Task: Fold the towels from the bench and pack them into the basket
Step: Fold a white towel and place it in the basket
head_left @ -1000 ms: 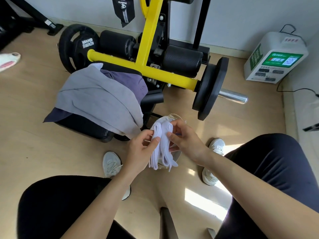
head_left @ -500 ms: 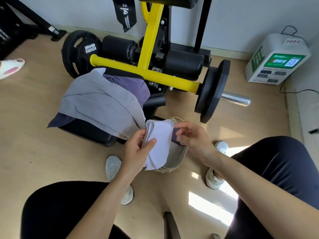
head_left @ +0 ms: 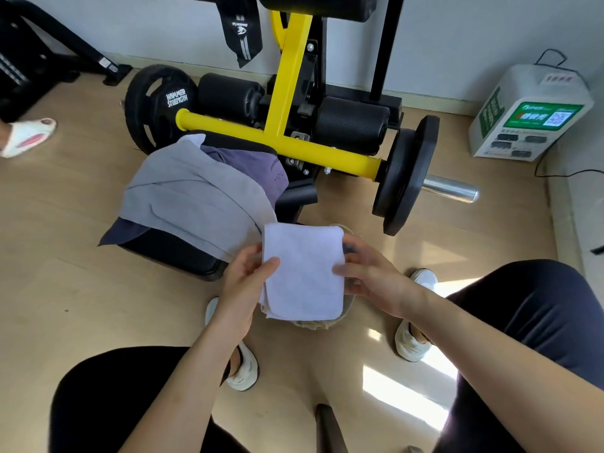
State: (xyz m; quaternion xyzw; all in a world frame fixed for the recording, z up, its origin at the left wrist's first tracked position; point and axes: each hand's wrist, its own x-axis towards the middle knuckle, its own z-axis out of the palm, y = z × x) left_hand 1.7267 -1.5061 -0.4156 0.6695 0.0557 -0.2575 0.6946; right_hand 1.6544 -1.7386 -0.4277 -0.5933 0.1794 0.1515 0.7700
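A folded white towel (head_left: 302,273) lies flat between my hands, right above a beige basket (head_left: 315,324) on the floor, which it mostly hides. My left hand (head_left: 243,286) grips the towel's left edge, thumb on top. My right hand (head_left: 371,277) holds its right edge with the fingers spread along it. On the black bench pad (head_left: 173,256) to the left lie a grey towel (head_left: 192,204) and a purple towel (head_left: 255,166) partly under it.
A yellow-framed weight machine (head_left: 287,103) with black weight plates (head_left: 407,178) stands just behind the basket. A white charging box (head_left: 529,112) sits at the right wall. My feet in white shoes (head_left: 413,341) flank the basket. Another person's slippered foot (head_left: 27,135) is at far left.
The white towel was bunched upright between my hands; it has since been folded over and now lies flat as a neat rectangle above the basket.
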